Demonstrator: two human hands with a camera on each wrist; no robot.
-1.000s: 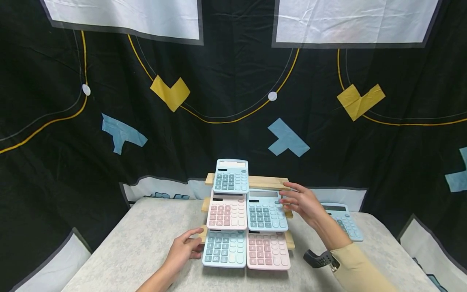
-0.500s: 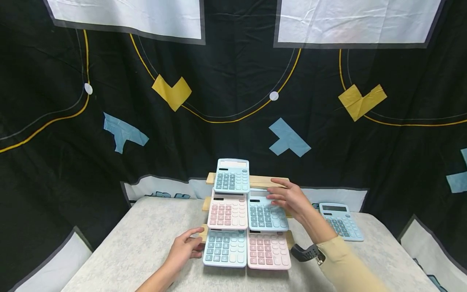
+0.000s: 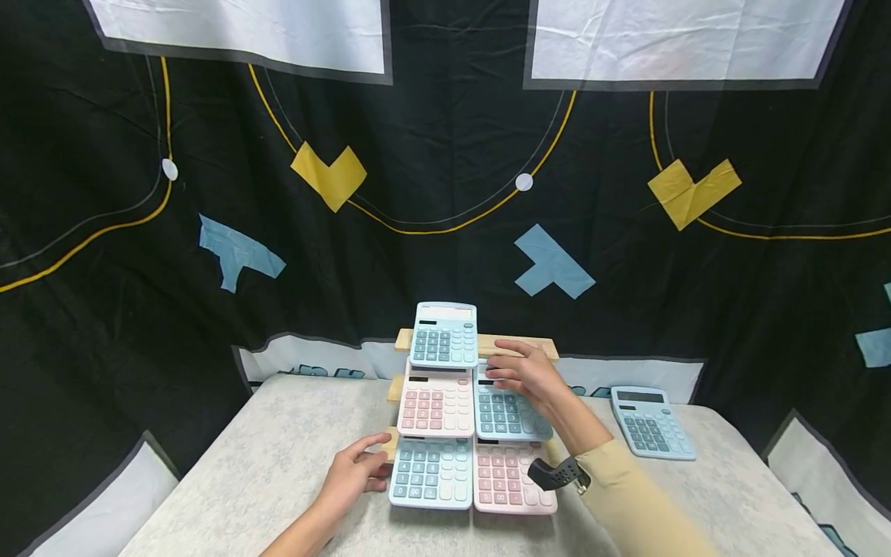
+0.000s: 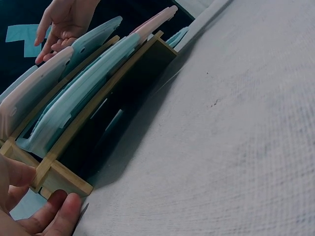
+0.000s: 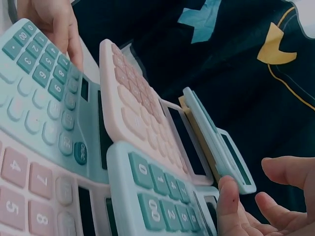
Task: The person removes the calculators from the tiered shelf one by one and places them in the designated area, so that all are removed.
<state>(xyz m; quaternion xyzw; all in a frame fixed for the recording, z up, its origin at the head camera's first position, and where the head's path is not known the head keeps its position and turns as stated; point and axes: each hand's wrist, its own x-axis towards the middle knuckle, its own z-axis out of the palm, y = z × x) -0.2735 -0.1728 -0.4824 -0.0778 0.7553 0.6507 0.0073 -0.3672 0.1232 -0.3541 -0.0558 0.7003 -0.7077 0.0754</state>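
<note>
A tiered wooden stand [image 3: 546, 346] holds leaning calculators. Alone at the left of the top tier is a light blue calculator [image 3: 443, 340]. A pink calculator [image 3: 435, 404] and a blue calculator [image 3: 503, 418] share the middle tier. Below them lean another blue calculator [image 3: 430, 476] and another pink calculator [image 3: 501, 487]. My left hand [image 3: 348, 473] grips the stand's lower left end; thumb and fingers pinch the wood [image 4: 69, 176] in the left wrist view. My right hand [image 3: 530, 379] holds nothing, its fingers spread over the middle blue calculator, near the top one's lower right corner.
One more blue calculator [image 3: 653, 424] lies on the grey table [image 3: 278, 433] right of the stand. Behind hangs a black cloth [image 3: 445, 263] with yellow and blue shapes. A dark watch [image 3: 557, 473] is on the right wrist, over the bottom pink calculator.
My right hand has moved left, from the right edge of the middle blue calculator to above its upper part, uncovering the loose calculator. My left hand keeps its place.
</note>
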